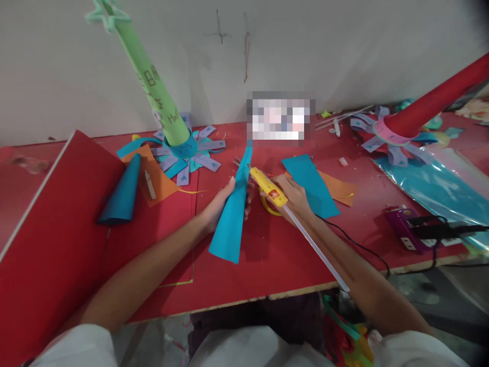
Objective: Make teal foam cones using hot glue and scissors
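Observation:
My left hand (227, 196) is closed around a rolled sheet of blue paper (229, 229), with fingers showing on both sides of it. The paper narrows toward its far end and flares toward me. In my right hand (294, 196) is a yellow hot glue gun (269, 187), its nozzle at the paper's right edge; whether it touches I cannot tell. A clear glue stick (317, 247) sticks out of the gun's back. Beside my right hand lie a flat blue paper piece (313, 186) and an orange paper piece (338, 188).
A finished-looking blue cone (124, 196) lies at left by a large red board (57, 229). Behind stands a green paper tube (153, 86) on a petalled base; a red tube (439, 99) leans at right. A purple power strip (405, 229) with black cords sits near the right edge.

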Demonstrator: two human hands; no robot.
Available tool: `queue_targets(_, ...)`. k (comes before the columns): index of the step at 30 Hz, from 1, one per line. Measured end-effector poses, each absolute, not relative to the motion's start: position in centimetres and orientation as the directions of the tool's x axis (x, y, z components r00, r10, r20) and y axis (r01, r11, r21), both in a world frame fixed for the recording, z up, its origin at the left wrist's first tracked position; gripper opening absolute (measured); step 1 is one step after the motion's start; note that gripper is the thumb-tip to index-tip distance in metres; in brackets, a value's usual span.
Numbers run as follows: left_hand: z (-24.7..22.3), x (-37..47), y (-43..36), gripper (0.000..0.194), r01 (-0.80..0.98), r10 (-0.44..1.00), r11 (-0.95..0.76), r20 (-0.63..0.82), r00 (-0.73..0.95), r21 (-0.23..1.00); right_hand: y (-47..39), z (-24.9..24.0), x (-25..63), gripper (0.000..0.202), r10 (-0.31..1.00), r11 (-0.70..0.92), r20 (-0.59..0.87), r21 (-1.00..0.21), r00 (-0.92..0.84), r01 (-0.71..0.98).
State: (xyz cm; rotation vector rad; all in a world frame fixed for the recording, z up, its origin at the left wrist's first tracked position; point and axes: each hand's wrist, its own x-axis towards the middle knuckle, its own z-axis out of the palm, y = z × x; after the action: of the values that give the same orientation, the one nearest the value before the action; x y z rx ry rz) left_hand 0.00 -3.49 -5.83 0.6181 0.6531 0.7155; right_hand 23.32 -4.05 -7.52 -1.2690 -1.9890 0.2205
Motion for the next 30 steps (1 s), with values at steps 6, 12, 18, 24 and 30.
queue_targets(6, -5.88, 0.08, -3.37, 0.063, -0.388, 0.750, 0.603, -0.328, 0.574, 0.698, -4.03, -7.44, 23.32, 0.032, 0.812, 0.543, 0.524, -0.517, -0.256, 0.662)
queue_targets(12, -6.01, 0.00, -3.40, 0.062, -0.389, 0.747, 0.610, -0.337, 0.572, 0.690, -4.19, -7.43, 23.44, 0.032, 0.835, 0.521, 0.480, -0.535, -0.268, 0.665)
queue_targets(18, -6.24, -0.05, -3.38, 0.062, -0.363, 0.741, 0.621, -0.369, 0.561, 0.695, -4.19, -7.11, 23.47, 0.028, 0.850, 0.505, 0.436, -0.522, -0.294, 0.687)
queue_targets(24, -6.51, -0.09, -3.37, 0.068, -0.318, 0.720, 0.630, -0.379, 0.582, 0.708, -4.08, -7.52, 23.53, 0.016, 0.827, 0.536, 0.471, -0.497, -0.306, 0.683)
queue_targets(30, -6.04, 0.04, -3.41, 0.065, -0.360, 0.733, 0.624, -0.359, 0.578, 0.693, -4.02, -7.96, 23.59, 0.015, 0.834, 0.525, 0.455, -0.482, -0.312, 0.701)
